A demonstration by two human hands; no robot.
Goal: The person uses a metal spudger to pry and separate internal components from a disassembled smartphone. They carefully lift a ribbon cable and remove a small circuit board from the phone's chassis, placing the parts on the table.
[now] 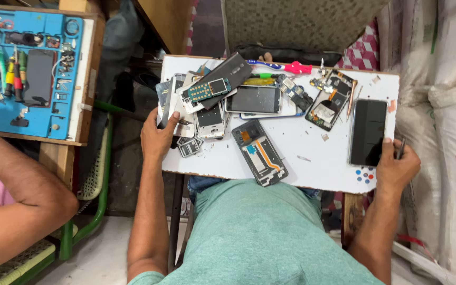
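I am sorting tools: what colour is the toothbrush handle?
Pink and blue toothbrush with white; head view.
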